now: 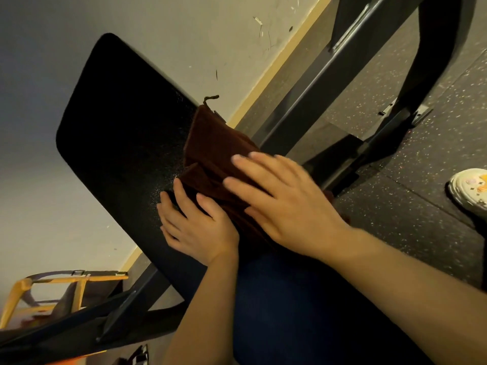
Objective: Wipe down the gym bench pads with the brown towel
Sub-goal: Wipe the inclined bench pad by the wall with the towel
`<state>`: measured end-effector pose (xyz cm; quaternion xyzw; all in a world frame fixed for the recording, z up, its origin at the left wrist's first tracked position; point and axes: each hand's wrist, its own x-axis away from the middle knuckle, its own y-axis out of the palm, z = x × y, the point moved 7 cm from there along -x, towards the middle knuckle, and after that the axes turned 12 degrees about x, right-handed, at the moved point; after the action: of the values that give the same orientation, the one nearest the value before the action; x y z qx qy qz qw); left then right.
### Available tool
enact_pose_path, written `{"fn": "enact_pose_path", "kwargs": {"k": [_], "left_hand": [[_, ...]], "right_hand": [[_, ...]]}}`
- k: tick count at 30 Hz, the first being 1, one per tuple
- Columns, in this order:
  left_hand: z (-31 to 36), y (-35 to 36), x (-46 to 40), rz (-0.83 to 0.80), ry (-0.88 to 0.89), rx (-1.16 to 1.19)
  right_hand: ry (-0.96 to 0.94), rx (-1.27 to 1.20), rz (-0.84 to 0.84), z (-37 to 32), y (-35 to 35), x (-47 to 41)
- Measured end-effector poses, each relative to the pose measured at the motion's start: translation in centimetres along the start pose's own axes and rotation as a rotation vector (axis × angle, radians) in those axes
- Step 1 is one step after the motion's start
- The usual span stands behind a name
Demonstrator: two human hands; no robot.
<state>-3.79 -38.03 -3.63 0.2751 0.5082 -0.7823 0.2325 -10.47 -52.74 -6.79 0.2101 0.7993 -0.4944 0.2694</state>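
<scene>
A black textured bench pad (123,133) slants across the middle of the view, tilted up against the wall. A folded brown towel (213,146) lies on the pad's lower right part, a loose thread sticking up at its top corner. My right hand (284,204) lies flat on the towel with straight fingers, pressing it to the pad. My left hand (195,225) rests next to it on the towel's lower left edge, fingers spread, partly on the bare pad.
The dark metal frame (342,64) of the bench runs up to the right over speckled rubber flooring (411,206). A white shoe (471,191) shows at the right edge. A yellow-framed piece of equipment (55,285) stands at the lower left by the wall.
</scene>
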Motion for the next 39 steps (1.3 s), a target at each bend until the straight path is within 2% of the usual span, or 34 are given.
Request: {"fn": "enact_pose_path", "kwargs": {"k": [2,4,11,18,24,32,39], "left_hand": [[0.0,0.0,0.0,0.006,0.011,-0.005],[-0.1,0.3,-0.2,0.011,0.015,-0.003],[-0.4,0.3,-0.2,-0.003,-0.003,0.017],[-0.2,0.3,-0.1,-0.016,-0.001,0.065],[-0.3,0.3,-0.1,0.003,0.019,0.068],[-0.7,0.4,-0.2,-0.005,0.031,0.067],[-0.4,0.3,-0.4,-0.033,0.014,0.073]], "right_hand": [[-0.201,0.073,-0.139,-0.3,2.0,-1.0],[-0.241,0.101,-0.190,0.1,2.9,-0.8],[-0.117,0.135,-0.183,-0.5,2.6,1.2],[-0.039,0.220,-0.146,-1.4,2.0,6.7],[-0.004,0.163,-0.116,-1.0,1.9,4.3],[0.022,0.138,-0.102,-0.4,3.0,-4.5],[0.078,0.119,-0.110,-0.4,2.6,1.4]]}}
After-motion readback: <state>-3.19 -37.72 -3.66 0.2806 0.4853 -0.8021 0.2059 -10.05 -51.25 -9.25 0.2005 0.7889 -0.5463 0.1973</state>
